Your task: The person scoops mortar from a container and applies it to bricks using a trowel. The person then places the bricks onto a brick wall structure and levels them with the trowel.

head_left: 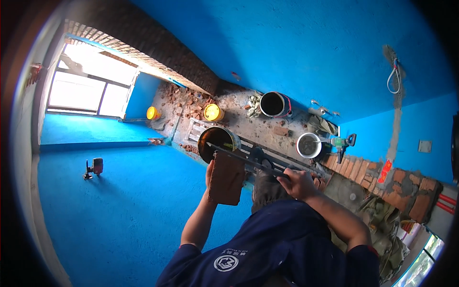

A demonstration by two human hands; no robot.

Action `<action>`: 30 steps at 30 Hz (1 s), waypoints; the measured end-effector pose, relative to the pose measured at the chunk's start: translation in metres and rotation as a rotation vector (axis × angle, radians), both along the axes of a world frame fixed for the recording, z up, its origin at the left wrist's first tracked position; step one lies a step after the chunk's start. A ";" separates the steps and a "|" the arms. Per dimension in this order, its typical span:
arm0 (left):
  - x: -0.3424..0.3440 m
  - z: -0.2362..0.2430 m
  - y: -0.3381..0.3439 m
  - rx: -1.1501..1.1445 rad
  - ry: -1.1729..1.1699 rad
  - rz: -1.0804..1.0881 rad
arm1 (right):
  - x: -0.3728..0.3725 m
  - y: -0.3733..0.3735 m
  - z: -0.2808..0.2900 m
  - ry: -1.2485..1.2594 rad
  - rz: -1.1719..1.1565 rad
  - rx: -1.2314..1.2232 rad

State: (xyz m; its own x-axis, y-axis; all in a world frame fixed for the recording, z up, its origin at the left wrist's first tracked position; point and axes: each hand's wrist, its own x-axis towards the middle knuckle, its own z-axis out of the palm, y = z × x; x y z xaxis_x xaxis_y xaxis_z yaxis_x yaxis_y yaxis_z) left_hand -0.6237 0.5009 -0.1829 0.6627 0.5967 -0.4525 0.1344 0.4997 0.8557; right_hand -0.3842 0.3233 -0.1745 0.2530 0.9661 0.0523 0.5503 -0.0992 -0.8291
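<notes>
- Two hands work one long dark tool (260,162): its long axis runs from about ten o'clock, tip at the brown bucket, to four o'clock at the right hand.
- The right hand (300,182) is closed round the tool's near end.
- The left hand (213,173) holds a brown brick (226,178) upright under the tool, fingers hidden behind it.
- The brown bucket (217,141), at eleven o'clock from the brick, holds dark liquid.
- A black bucket (275,104) at one o'clock looks dark inside; contents unclear.
- A white pail (309,145) at two o'clock holds grey mix.
</notes>
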 end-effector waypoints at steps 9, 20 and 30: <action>-0.030 -0.030 -0.006 -0.853 -0.457 0.167 | -0.001 0.007 0.013 0.008 -0.018 -0.006; -0.016 -0.001 0.000 -0.557 -0.292 0.147 | 0.021 -0.010 -0.023 -0.121 -0.177 -0.249; -0.021 0.000 -0.002 -0.697 -0.336 0.218 | 0.004 0.003 -0.034 -0.191 -0.041 -0.148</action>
State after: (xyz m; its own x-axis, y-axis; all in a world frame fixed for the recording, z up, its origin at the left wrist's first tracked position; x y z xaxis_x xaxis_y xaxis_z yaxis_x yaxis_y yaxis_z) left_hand -0.6446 0.4990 -0.1827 0.7308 0.3826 -0.5654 -0.2376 0.9190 0.3147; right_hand -0.3802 0.3258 -0.2082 0.2908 0.9560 -0.0385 0.6888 -0.2372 -0.6851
